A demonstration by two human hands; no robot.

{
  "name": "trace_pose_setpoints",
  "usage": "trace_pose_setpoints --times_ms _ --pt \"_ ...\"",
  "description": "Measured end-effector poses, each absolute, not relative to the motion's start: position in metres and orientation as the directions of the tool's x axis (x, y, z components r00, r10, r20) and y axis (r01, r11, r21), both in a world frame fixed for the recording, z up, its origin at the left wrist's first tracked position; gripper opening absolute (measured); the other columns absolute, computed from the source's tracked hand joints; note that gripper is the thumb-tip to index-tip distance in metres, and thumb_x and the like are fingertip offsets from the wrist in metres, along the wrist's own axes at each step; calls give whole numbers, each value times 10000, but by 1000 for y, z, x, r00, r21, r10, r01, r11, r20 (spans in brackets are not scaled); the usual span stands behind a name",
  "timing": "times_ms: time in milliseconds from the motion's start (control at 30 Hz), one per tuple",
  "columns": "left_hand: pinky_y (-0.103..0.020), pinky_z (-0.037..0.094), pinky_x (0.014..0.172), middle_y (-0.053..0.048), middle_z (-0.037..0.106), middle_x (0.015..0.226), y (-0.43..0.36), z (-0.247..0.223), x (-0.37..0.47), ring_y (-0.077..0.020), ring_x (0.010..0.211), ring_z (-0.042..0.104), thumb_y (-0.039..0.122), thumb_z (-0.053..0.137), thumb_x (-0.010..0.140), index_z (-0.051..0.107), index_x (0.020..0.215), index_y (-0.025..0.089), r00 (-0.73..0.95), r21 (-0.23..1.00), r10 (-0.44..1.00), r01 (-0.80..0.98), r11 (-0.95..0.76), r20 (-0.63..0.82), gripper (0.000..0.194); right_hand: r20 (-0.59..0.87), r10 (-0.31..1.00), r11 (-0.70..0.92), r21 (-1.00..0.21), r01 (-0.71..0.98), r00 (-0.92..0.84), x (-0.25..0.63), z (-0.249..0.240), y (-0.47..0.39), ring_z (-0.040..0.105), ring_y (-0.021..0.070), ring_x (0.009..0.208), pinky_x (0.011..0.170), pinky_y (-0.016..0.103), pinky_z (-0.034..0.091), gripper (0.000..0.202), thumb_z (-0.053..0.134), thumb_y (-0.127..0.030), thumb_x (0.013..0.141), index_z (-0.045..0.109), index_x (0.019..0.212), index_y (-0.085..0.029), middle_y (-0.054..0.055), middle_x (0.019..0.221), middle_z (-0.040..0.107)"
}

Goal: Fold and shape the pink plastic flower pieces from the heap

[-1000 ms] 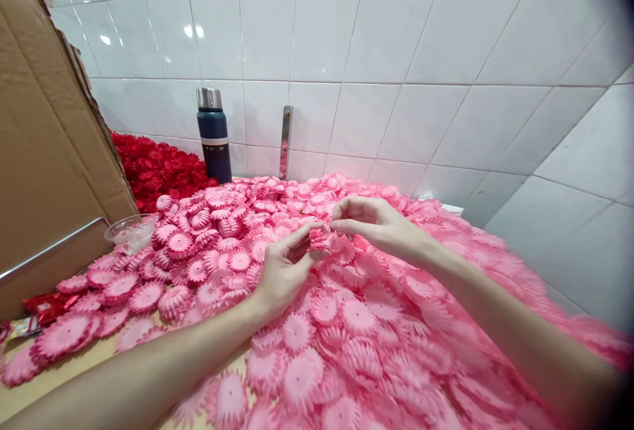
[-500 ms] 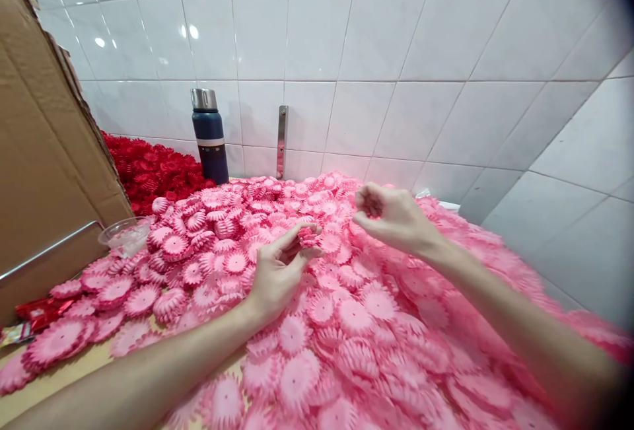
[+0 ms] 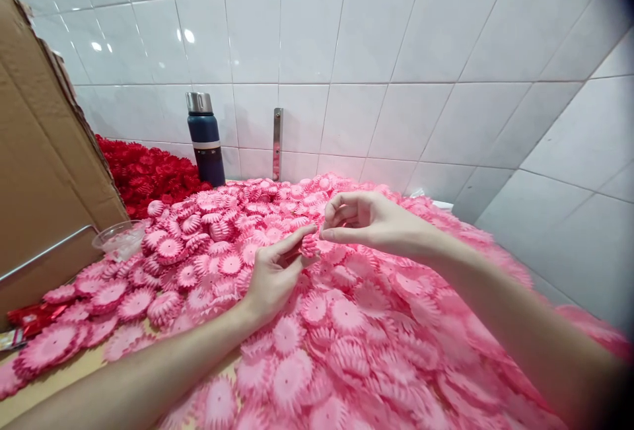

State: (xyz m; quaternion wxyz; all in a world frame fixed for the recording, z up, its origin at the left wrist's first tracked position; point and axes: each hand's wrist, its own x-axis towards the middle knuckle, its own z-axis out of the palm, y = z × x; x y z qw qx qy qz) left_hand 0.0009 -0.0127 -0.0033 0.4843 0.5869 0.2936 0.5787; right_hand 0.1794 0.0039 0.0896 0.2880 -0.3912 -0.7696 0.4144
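1. The left hand (image 3: 272, 278) holds a small pink ruffled piece (image 3: 309, 245) pinched between its thumb and fingers, up above the pile, near the middle of my view.
2. The right hand (image 3: 366, 222) is just beside that piece, its fingers curled and the tips of thumb and forefinger drawn to a narrow gap. I can't tell from here whether those 2 tips grip anything.
3. Both bare forearms reach over a broad pile of pink scalloped discs (image 3: 349, 314), many with a small dark hole in the middle.
4. Some yellowish tabletop (image 3: 84, 367) shows at the near left, under the loose discs.
5. At the back, a dark blue bottle (image 3: 207, 152) with a silver cap stands upright near the white tiled wall (image 3: 376, 20); a metal strip (image 3: 277, 143) is upright against the tiles to its right.
6. A deep red heap (image 3: 148, 176) lies left of the bottle, partly hidden by a cardboard box (image 3: 44, 119).
7. Near the box are a clear plastic dish (image 3: 116, 238) and, closer in, a shiny red wrapper (image 3: 32, 316).
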Motion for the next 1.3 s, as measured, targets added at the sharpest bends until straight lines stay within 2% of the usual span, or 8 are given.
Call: trace_pose_setpoints --times_ms 233,533,733,1067,1300 --pt "-402 454 1000 -52 642 1199 -12 -4 2 -247 1131 579 139 686 728 646 1131 227 174 898 900 -272 -347 400 414 89 835 295 -905 306 -543 174 83 5 643 170 760 689 301 511 198 698 -280 723 564 827 -178 47 801 669" --pt "-395 499 948 -50 639 1203 -13 -3 3 -247 1090 605 174 690 730 642 1136 225 145 898 909 -277 -341 390 412 86 823 277 -924 264 -562 172 86 1 636 156 749 696 292 507 153 674 -237 746 551 814 -176 42 801 653" --pt "-372 530 904 -42 679 1138 -13 -3 4 -231 1036 633 201 668 759 665 1101 225 145 889 896 -269 -372 419 343 94 817 279 -928 246 -569 171 88 -1 636 167 749 700 306 511 214 716 -253 706 545 805 -173 50 802 655" --pt "-370 540 876 -42 721 1014 -13 -3 4 -205 917 672 211 703 721 687 1053 200 141 896 905 -268 -355 401 333 94 816 285 -924 256 -571 174 89 -1 622 159 729 667 294 501 228 729 -235 686 541 797 -170 48 785 648" --pt "-383 522 912 -48 719 1022 -13 -2 4 -218 967 658 199 704 721 675 1079 194 151 891 898 -273 -364 413 359 94 814 281 -928 246 -573 172 87 0 612 155 728 672 296 501 228 730 -236 686 543 796 -167 42 781 637"
